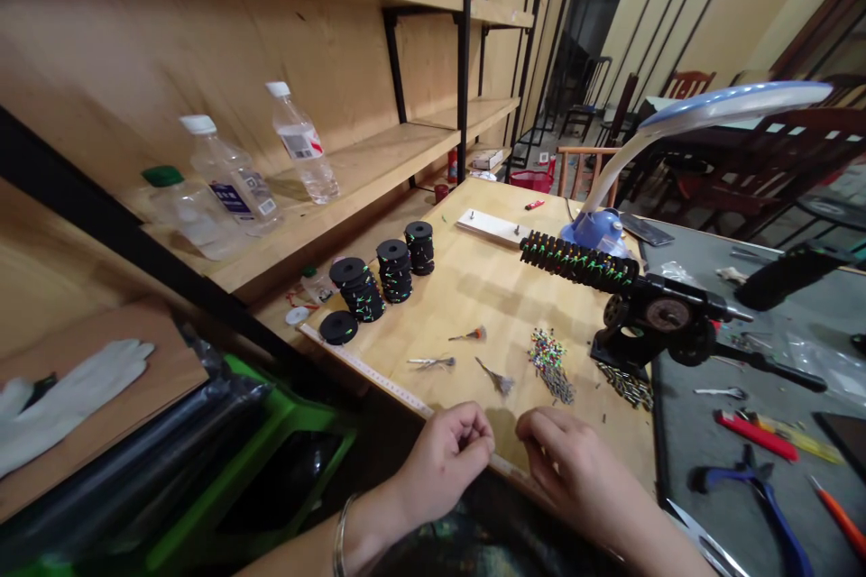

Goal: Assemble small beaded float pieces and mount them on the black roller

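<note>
At the table's near edge, my left hand [450, 460] has its fingers curled with thumb and fingertips together; anything between them is too small to make out. A short gap to the right, my right hand [568, 460] is also curled in a pinch, its fingertips partly hidden. Just beyond them on the wooden table [493, 297] lie small feathery bundles [497, 376] and a pile of coloured beads [547, 350] with grey pins [560, 385]. Black spools [358, 288] stand stacked at the left. A black hand-cranked device [667, 315] holds a row of black discs [578, 260] with green bits.
A blue lamp [595, 230] stands behind the device. On the grey mat [690, 424] at right lie blue pliers [761, 491], scissors [704, 541], a red knife [756, 435] and an orange tool [839, 518]. Plastic bottles [304, 149] rest on the left shelf [379, 180].
</note>
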